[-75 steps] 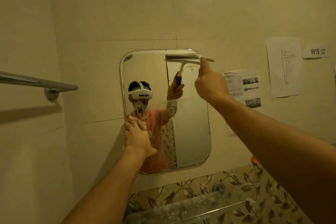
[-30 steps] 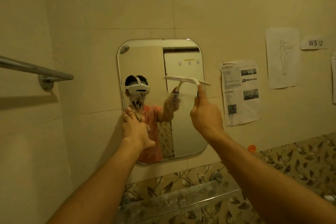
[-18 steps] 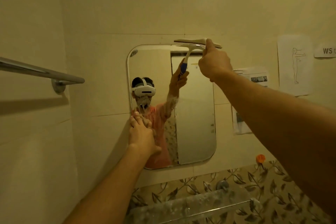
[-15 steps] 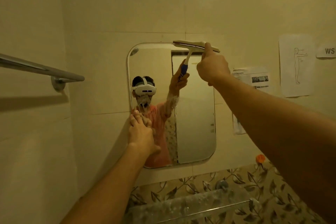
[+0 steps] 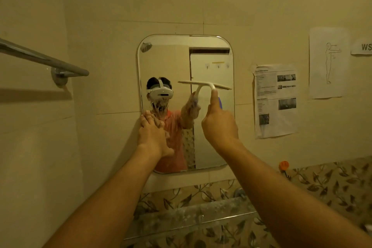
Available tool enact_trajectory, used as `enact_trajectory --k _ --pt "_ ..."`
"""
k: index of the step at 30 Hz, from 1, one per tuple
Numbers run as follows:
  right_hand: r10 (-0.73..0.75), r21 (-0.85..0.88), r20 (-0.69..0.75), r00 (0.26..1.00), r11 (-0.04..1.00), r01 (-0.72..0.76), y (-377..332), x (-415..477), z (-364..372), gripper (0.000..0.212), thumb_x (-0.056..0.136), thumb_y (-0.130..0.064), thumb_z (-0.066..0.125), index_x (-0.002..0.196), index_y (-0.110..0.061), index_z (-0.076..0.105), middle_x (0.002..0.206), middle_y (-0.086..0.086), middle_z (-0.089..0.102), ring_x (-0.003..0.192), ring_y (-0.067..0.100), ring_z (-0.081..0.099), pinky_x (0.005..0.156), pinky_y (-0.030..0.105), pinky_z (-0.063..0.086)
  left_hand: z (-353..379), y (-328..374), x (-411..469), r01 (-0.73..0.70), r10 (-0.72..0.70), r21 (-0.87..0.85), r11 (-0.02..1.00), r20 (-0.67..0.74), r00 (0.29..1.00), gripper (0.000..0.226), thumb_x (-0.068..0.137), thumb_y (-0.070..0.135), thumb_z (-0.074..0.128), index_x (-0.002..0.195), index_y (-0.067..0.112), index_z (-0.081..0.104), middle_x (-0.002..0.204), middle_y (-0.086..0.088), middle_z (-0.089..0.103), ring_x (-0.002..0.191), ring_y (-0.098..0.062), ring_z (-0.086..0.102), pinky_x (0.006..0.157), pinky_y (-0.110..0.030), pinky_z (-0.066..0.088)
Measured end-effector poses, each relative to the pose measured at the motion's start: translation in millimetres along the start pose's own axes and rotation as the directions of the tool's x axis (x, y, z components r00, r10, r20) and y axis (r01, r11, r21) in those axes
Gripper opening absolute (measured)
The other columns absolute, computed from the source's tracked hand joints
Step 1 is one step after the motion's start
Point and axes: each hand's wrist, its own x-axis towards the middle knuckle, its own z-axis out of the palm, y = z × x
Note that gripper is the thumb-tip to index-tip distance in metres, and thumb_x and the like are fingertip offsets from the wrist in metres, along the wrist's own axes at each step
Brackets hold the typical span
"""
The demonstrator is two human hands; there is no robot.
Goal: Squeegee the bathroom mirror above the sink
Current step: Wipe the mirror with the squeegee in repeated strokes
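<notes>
A rounded rectangular mirror [image 5: 211, 143] hangs on the beige tiled wall. My right hand [image 5: 219, 125] grips the blue handle of a white squeegee [image 5: 205, 85], whose blade lies level across the right half of the glass, about a third of the way down. My left hand [image 5: 152, 135] rests flat against the mirror's left edge, fingers together, holding nothing. The glass reflects a person wearing a white headset and both raised hands.
A metal towel bar [image 5: 44, 60] juts from the left wall. Printed paper sheets [image 5: 275, 100] are taped to the wall right of the mirror. A glass shelf [image 5: 193, 215] runs below it over leaf-patterned tiles. An orange hook [image 5: 284, 165] sits low right.
My right hand has pulled the squeegee down from the mirror's top right corner to about a third of the way down. My left hand has stayed on the left edge.
</notes>
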Motion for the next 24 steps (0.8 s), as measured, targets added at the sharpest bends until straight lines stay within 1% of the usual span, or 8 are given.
enact_trajectory --k 4,9,11,14,18,20,22,24 --pt "0.042 -0.011 0.024 0.999 0.999 -0.041 8 -33 20 0.082 0.103 -0.017 0.041 0.159 -0.038 -0.014 0.068 0.003 0.05 0.051 0.011 0.047 0.038 0.023 0.027 3 -1 1 0.01 -0.01 -0.01 1.0 -0.002 1.0 0.12 0.072 0.079 0.062 0.162 0.02 0.01 0.16 -0.034 -0.014 0.149 -0.053 -0.002 0.12 -0.051 0.022" --pt "0.034 0.002 0.109 0.993 0.999 -0.035 21 -60 37 0.078 0.106 -0.021 0.039 0.159 -0.037 -0.017 0.081 0.006 0.057 0.059 0.012 0.053 0.044 0.025 0.038 6 -5 2 0.001 -0.001 0.0 1.0 -0.009 1.0 0.121 0.071 0.081 0.061 0.162 0.02 0.009 0.161 -0.034 -0.013 0.149 -0.053 -0.002 0.12 -0.052 0.021" --pt "0.019 0.009 0.092 0.996 1.0 -0.02 22 -58 32 0.078 0.106 -0.021 0.038 0.158 -0.039 -0.017 0.076 0.004 0.056 0.056 0.012 0.052 0.042 0.025 0.035 5 -5 1 -0.003 0.003 -0.006 1.0 -0.003 1.0 0.122 0.071 0.081 0.061 0.162 0.02 0.008 0.16 -0.034 -0.013 0.149 -0.053 -0.003 0.12 -0.052 0.021" --pt "-0.061 0.02 0.051 0.997 0.998 0.06 13 -43 17 0.076 0.107 -0.024 0.038 0.157 -0.044 -0.016 0.066 0.002 0.054 0.05 0.014 0.05 0.039 0.024 0.03 5 -6 1 -0.016 0.016 -0.021 1.0 -0.006 1.0 0.118 0.074 0.077 0.063 0.162 0.02 0.008 0.16 -0.035 -0.015 0.149 -0.053 -0.004 0.12 -0.052 0.022" --pt "-0.197 0.059 0.0 0.98 0.979 0.197 -29 -4 -5 0.074 0.106 -0.022 0.042 0.158 -0.042 -0.007 0.066 0.002 0.054 0.05 0.015 0.052 0.041 0.027 0.04 9 -8 2 -0.024 0.024 -0.056 0.998 -0.006 1.0 0.119 0.078 0.072 0.066 0.162 0.018 0.0 0.158 -0.035 -0.021 0.148 -0.052 -0.011 0.123 -0.052 0.016" --pt "-0.259 0.054 -0.034 0.965 0.964 0.261 -59 18 -12 0.074 0.105 -0.019 0.044 0.159 -0.039 -0.002 0.068 0.004 0.056 0.052 0.019 0.055 0.043 0.033 0.049 11 -9 2 -0.044 0.044 -0.006 0.999 -0.027 0.999 0.117 0.079 0.076 0.059 0.162 0.015 0.002 0.159 -0.036 -0.017 0.148 -0.053 -0.011 0.123 -0.055 0.012" --pt "-0.299 0.023 -0.036 0.954 0.954 0.3 -86 37 -18 0.076 0.104 -0.015 0.045 0.159 -0.038 -0.002 0.074 0.007 0.059 0.057 0.022 0.06 0.052 0.041 0.058 11 -8 1 -0.06 0.063 0.035 0.998 -0.065 0.996 0.115 0.078 0.078 0.054 0.162 0.014 0.008 0.159 -0.037 -0.009 0.147 -0.055 -0.009 0.123 -0.058 0.007" --pt "-0.321 -0.008 -0.023 0.947 0.947 0.321 -108 53 -20 0.079 0.104 -0.012 0.045 0.161 -0.036 -0.004 0.081 0.009 0.06 0.064 0.022 0.062 0.06 0.042 0.061 10 -8 1 -0.055 0.058 0.041 0.998 -0.082 0.995 0.114 0.077 0.077 0.055 0.162 0.014 0.012 0.159 -0.039 -0.008 0.147 -0.055 -0.007 0.122 -0.057 0.003"
